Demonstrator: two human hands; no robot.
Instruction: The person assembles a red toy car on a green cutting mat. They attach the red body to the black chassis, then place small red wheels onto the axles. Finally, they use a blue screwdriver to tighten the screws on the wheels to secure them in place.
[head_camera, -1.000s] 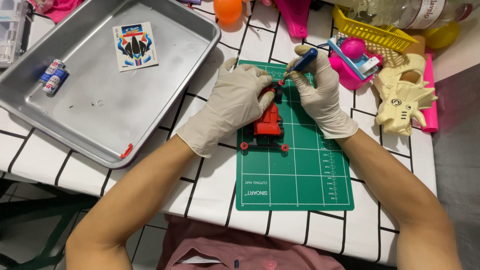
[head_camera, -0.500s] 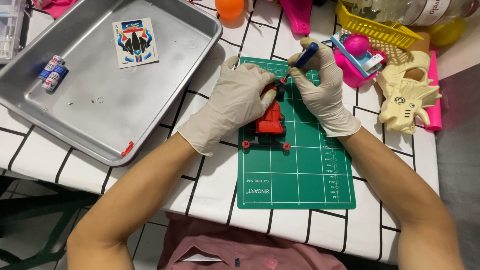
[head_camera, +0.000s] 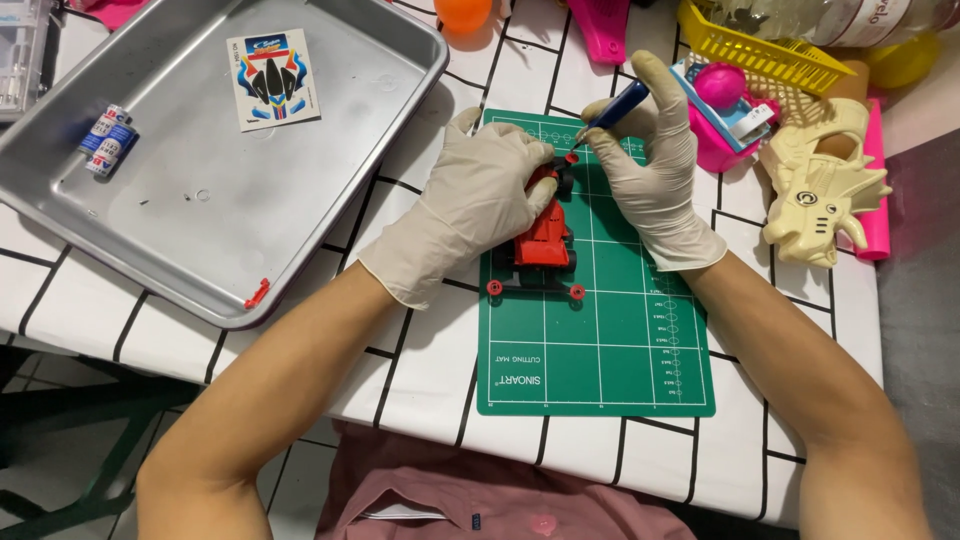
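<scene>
A red toy car with small red wheels sits on a green cutting mat. My left hand, in a white glove, presses down on the car's front end and grips it. My right hand, also gloved, pinches a blue-handled screwdriver whose tip points at the car's front by my left fingertips. The car's front is mostly hidden under my left fingers.
A metal tray at the left holds a sticker sheet, two small batteries and a little red part. A cream toy dinosaur head, a yellow basket, pink toys and an orange ball crowd the far right and back edge.
The hands and the car stay together in the same grip. The screwdriver has shifted only slightly at the car's front.
</scene>
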